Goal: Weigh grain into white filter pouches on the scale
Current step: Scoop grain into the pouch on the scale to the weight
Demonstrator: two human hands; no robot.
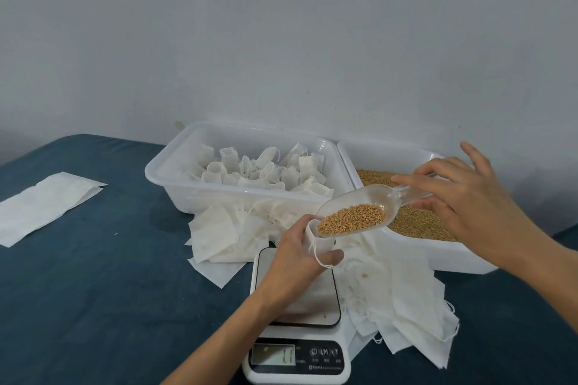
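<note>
One pouch (319, 239), pinched open in the left hand (300, 262) above the scale (297, 359), meets a grain-laden scoop (356, 216) whose handle the right hand (466, 206) grips by thumb and fingers. Filling appears underway; next, a steady tilt should tip grain (353, 220) inside, bins (175, 178) behind.

Soft dim even light, faint shadows, wide-angle bending at edges, slight softness
</note>
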